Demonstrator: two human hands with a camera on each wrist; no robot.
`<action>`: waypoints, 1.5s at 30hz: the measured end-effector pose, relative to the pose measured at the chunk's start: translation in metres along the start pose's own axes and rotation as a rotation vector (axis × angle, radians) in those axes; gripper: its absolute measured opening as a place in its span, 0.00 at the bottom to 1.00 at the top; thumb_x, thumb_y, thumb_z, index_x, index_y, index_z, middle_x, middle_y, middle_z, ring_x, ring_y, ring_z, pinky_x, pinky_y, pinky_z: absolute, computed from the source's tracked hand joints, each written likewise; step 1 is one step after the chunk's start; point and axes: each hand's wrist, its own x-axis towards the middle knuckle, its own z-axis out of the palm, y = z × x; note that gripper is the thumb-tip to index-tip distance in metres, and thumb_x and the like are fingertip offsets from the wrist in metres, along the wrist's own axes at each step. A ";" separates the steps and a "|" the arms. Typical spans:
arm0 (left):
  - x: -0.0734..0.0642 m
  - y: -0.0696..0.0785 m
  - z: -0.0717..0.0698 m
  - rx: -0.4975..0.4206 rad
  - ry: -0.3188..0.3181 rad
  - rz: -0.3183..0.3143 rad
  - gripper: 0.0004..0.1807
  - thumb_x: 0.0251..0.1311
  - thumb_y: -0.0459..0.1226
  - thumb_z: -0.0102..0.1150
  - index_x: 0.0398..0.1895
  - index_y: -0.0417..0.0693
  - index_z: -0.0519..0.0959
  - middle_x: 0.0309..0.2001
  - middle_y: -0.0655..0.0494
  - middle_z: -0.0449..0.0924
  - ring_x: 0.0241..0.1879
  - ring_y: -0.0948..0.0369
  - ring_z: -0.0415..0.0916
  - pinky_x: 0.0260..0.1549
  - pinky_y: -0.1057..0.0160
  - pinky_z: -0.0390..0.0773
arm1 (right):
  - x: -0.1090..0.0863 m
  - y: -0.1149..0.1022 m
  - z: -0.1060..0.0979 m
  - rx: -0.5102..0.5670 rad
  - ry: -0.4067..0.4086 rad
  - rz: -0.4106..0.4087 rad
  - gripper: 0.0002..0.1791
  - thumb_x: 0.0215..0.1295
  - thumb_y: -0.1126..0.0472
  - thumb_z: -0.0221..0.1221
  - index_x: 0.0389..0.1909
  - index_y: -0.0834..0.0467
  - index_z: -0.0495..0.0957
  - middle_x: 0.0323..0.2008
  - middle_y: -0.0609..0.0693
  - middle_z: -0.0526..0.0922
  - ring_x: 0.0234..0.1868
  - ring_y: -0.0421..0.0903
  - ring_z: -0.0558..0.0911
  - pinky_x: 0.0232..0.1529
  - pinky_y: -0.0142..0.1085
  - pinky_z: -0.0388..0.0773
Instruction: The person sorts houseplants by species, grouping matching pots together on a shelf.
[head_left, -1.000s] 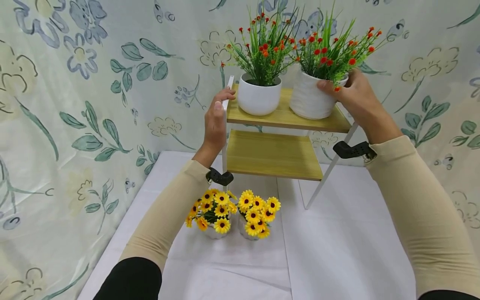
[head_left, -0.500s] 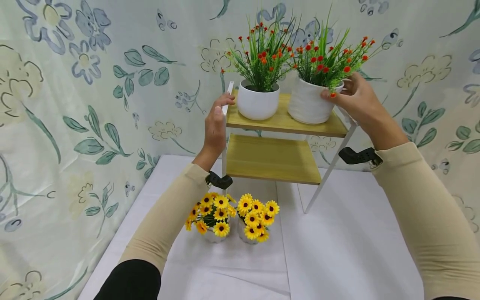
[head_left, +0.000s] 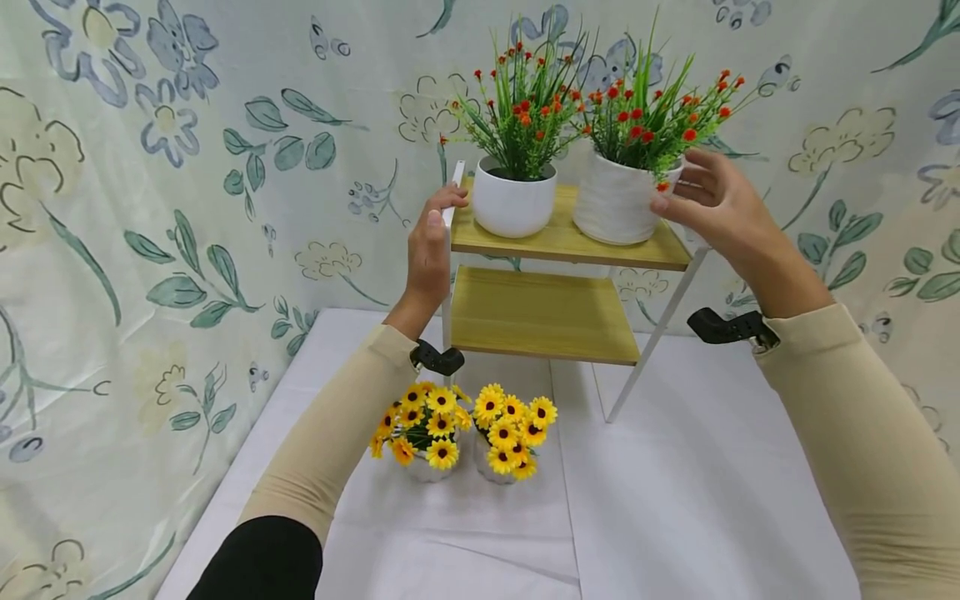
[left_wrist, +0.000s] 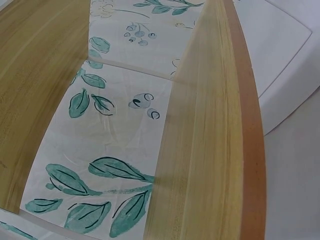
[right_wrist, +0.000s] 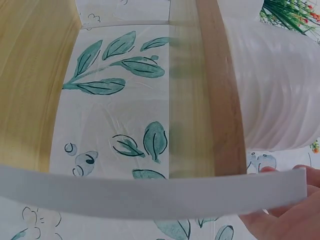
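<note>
A two-tier shelf (head_left: 547, 312) with wooden boards and a white frame stands against the patterned backdrop. My left hand (head_left: 430, 258) grips the frame's upper left end. On the top board sit a smooth white pot (head_left: 513, 207) and, to its right, a ribbed white pot (head_left: 617, 200), both with grass and red flowers. My right hand (head_left: 727, 208) is beside the ribbed pot, fingers loosely bent and holding nothing. In the right wrist view that hand (right_wrist: 295, 215) shows partly behind the white frame bar, apart from the pot. The left wrist view shows only boards and backdrop.
Two small pots of yellow flowers, a left one (head_left: 427, 425) and a right one (head_left: 513, 429), stand on the white cloth (head_left: 675, 483) in front of the shelf. The floral backdrop (head_left: 187, 167) rises behind and to the left.
My right hand has let go of the ribbed pot and moved slightly right, away from it. The left hand keeps its grip on the shelf frame.
</note>
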 end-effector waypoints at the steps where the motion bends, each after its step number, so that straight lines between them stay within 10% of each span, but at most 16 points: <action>1: 0.000 0.000 0.000 -0.002 0.000 0.001 0.27 0.66 0.40 0.24 0.50 0.29 0.70 0.60 0.33 0.70 0.70 0.51 0.59 0.70 0.63 0.52 | -0.002 0.001 0.000 0.007 0.002 -0.005 0.47 0.63 0.52 0.60 0.76 0.45 0.41 0.75 0.51 0.50 0.74 0.48 0.54 0.72 0.52 0.50; 14: 0.000 0.002 0.000 0.001 0.001 -0.010 0.26 0.65 0.40 0.25 0.49 0.29 0.70 0.60 0.33 0.70 0.69 0.43 0.58 0.70 0.63 0.52 | -0.026 0.016 -0.003 -0.008 -0.004 -0.038 0.45 0.65 0.54 0.58 0.76 0.45 0.41 0.75 0.52 0.52 0.74 0.49 0.54 0.71 0.50 0.52; 21: -0.001 0.000 0.000 0.010 -0.009 -0.019 0.26 0.65 0.39 0.24 0.50 0.29 0.70 0.60 0.34 0.69 0.69 0.44 0.58 0.70 0.63 0.52 | -0.042 0.017 -0.002 -0.020 0.016 -0.075 0.45 0.64 0.59 0.60 0.76 0.46 0.44 0.74 0.52 0.54 0.73 0.51 0.56 0.67 0.31 0.61; 27: -0.002 -0.002 0.000 0.011 -0.003 -0.013 0.26 0.66 0.40 0.24 0.50 0.30 0.70 0.61 0.36 0.70 0.69 0.45 0.58 0.70 0.63 0.52 | -0.055 0.016 -0.001 -0.050 0.028 -0.112 0.48 0.61 0.62 0.62 0.76 0.45 0.44 0.74 0.51 0.54 0.74 0.51 0.55 0.73 0.46 0.49; 33: -0.001 -0.003 0.000 -0.009 0.012 0.015 0.26 0.66 0.39 0.24 0.49 0.28 0.70 0.59 0.35 0.71 0.68 0.45 0.59 0.70 0.61 0.53 | -0.069 0.010 0.002 -0.086 0.056 -0.203 0.51 0.56 0.69 0.65 0.75 0.48 0.45 0.73 0.53 0.57 0.73 0.49 0.58 0.65 0.23 0.58; 45: 0.000 -0.003 0.001 -0.010 0.008 0.014 0.26 0.66 0.39 0.24 0.50 0.29 0.70 0.59 0.33 0.70 0.70 0.54 0.59 0.70 0.62 0.52 | -0.098 0.009 0.014 0.209 -0.034 -0.450 0.54 0.44 0.83 0.63 0.73 0.59 0.51 0.69 0.61 0.61 0.70 0.51 0.61 0.67 0.28 0.59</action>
